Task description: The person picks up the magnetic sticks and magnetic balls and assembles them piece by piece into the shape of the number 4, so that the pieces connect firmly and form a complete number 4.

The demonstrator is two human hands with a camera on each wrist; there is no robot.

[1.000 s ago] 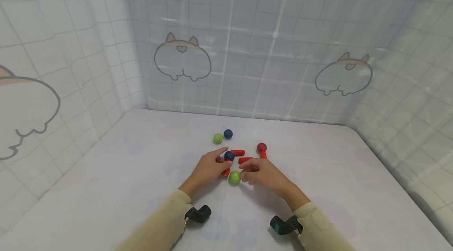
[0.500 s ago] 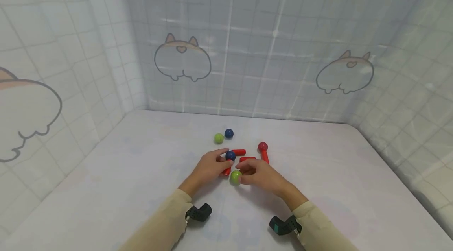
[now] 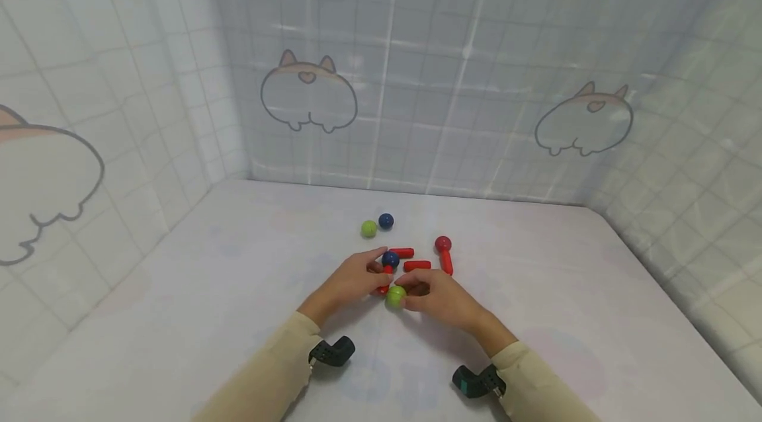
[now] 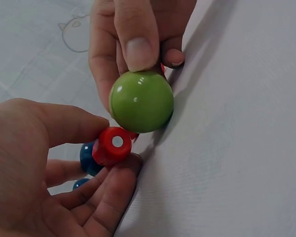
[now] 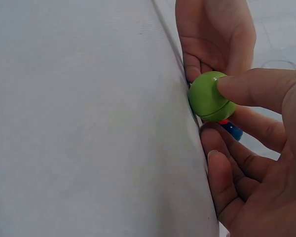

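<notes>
In the head view, my left hand [image 3: 351, 278] pinches a red rod [image 3: 387, 281] between thumb and fingers. A dark blue ball [image 3: 390, 259] sits at the rod's far end. The rod's near end, with a pale round centre, points at the left wrist camera. My right hand [image 3: 442, 296] holds a green ball [image 3: 395, 297] with the thumb on top and fingers on its far side. In the left wrist view the green ball [image 4: 141, 102] is right beside the red rod's end [image 4: 112, 146]; whether they touch, I cannot tell.
Behind the hands lie two loose red rods [image 3: 417, 265]. To their right is a red rod with a red ball [image 3: 443, 244] at its end. Farther back, another green ball [image 3: 369, 229] and a blue ball [image 3: 385, 221] rest on the white table [image 3: 286, 223]. Tile-patterned sheets [image 3: 417, 78] surround it.
My right thumb and fingers have closed onto the green ball, having been beside it a second ago. The left hand keeps its grip on the rod, nearly unmoved.
</notes>
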